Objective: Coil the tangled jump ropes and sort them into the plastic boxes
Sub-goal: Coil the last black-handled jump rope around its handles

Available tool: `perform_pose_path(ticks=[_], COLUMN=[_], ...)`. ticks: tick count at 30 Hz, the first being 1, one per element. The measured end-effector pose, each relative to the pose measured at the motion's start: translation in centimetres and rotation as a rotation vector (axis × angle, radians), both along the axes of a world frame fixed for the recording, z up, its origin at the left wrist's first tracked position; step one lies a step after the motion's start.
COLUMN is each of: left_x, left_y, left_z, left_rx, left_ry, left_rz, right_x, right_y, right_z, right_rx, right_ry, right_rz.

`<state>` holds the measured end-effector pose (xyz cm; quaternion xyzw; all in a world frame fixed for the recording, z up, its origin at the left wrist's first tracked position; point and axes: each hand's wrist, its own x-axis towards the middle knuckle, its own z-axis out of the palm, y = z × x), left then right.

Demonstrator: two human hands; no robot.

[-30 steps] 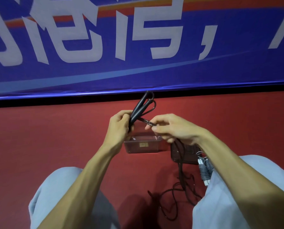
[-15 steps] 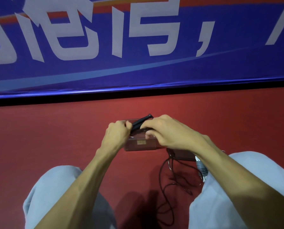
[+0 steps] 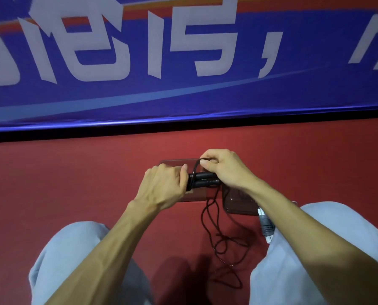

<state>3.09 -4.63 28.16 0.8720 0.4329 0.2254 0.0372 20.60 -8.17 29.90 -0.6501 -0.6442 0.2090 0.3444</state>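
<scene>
Sideways, black handles (image 3: 203,183) sit in left grip (image 3: 165,183); right grip (image 3: 224,169) pinches rope (image 3: 194,170).

**Tally: Pairs, and a Single Rope**

Two grips are counted: the left grip (image 3: 164,186) and the right grip (image 3: 226,170). Two black handles (image 3: 202,175) and one black rope (image 3: 210,219) are seen. Two plastic boxes are counted, the left box (image 3: 197,195) and the right box (image 3: 238,204). The grey handles (image 3: 264,224) are partly hidden, so their number cannot be told. One blue banner (image 3: 183,100) is seen.
</scene>
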Motion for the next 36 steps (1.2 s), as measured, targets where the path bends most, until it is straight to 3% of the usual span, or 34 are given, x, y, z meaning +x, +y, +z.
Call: perform_pose_path(ticks=[7,11,16,20,22,24,27,30,32,36], left_x=[0.3,0.5,0.1,0.1,-0.1,-0.4,-0.4,-0.4,-0.5,-0.5], left_y=[0.1,0.3,0.2,0.2,0.3,0.4,0.4,0.6,0.8,1.0], left_z=[-0.5,-0.9,-1.4,-1.0,-0.7,-0.5,-0.2,0.4,1.1,1.4], left_rx=[-0.044,-0.179,-0.217,-0.236,-0.334,-0.438,-0.588,-0.776,-0.810,-0.802], left_ry=[-0.113,-0.227,-0.017,-0.047,-0.110,-0.200,-0.418,-0.714,-0.819,-0.925], left_rz=[-0.034,-0.059,-0.234,-0.315,-0.354,-0.380,-0.402,-0.385,-0.392,-0.316], right_x=[-1.1,-0.4,0.1,0.7,1.5,2.3,3.3,3.5,3.2,2.3], right_y=[0.4,0.6,0.7,0.7,0.6,0.7,0.7,0.6,0.3,-0.6], right_z=[-0.4,-0.2,-0.3,-0.1,0.3,0.7,1.1,1.4,1.6,2.0], right_rx=[-0.058,-0.049,-0.077,-0.178,-0.307,-0.414,-0.435,-0.434,-0.421,-0.435], right_ry=[0.057,0.091,0.068,0.016,0.160,0.436,0.818,0.980,0.938,0.488], right_rz=[-0.105,-0.199,-0.204,-0.167,-0.134,-0.110,-0.123,-0.056,0.017,0.236])
